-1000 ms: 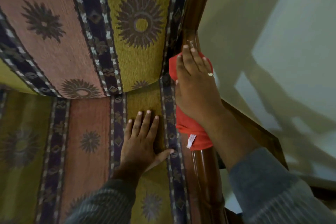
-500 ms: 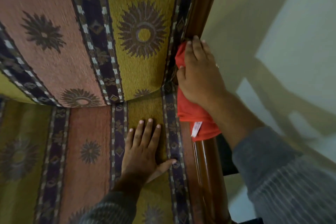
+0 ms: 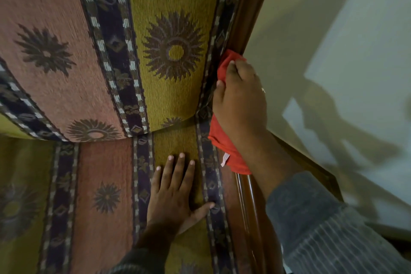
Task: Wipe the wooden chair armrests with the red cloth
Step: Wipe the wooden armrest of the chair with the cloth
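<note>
Clamped on the red cloth [image 3: 224,140], the right hand [image 3: 241,104] presses it against the wooden armrest [image 3: 249,202] at the backrest junction. That rail's long axis runs back toward the person. Left hand [image 3: 175,193] lies flat, fingers spread, on the seat cushion [image 3: 100,184].

armrest [image 3: 249,202] partly hidden under red cloth [image 3: 224,142], fabric pattern motion-blurred

You've only got the one head view, looking steeply down and close onto the chair seat [image 3: 106,184], right armrest [image 3: 251,207] and both hands; edges look blurry, probably wide-angle.
</note>
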Demonstrator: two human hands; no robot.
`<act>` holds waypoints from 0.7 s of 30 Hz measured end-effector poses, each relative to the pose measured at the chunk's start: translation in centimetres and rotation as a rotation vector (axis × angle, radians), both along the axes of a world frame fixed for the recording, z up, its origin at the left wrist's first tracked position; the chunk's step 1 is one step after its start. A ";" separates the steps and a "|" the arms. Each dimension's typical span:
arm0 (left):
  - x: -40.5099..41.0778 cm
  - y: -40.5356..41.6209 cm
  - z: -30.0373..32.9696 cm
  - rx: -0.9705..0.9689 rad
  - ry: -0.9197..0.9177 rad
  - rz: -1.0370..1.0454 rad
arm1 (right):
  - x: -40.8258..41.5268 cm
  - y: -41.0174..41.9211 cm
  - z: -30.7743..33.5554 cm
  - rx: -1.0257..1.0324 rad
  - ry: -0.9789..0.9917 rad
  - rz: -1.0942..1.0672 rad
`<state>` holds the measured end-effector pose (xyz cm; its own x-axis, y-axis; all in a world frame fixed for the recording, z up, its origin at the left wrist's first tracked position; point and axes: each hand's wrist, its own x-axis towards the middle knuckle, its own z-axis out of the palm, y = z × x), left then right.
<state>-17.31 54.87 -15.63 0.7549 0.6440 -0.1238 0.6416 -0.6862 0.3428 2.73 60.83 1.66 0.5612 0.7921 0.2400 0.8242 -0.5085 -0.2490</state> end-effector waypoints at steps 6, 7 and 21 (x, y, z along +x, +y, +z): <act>0.0 0.0 0.3 0.009 0.023 -0.006 | 1.4 0.4 0.1 -0.104 0.027 0.094; 0.0 0.0 0.4 0.007 0.033 -0.007 | 1.3 0.0 0.1 -0.112 0.032 0.107; 0.1 -0.1 0.2 0.013 0.028 -0.006 | 0.2 -0.6 0.6 -0.140 0.033 0.034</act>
<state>-17.25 54.77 -15.42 0.7552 0.6411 -0.1367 0.6466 -0.6945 0.3156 2.95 60.23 2.26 0.5389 0.8354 0.1078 0.8343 -0.5118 -0.2049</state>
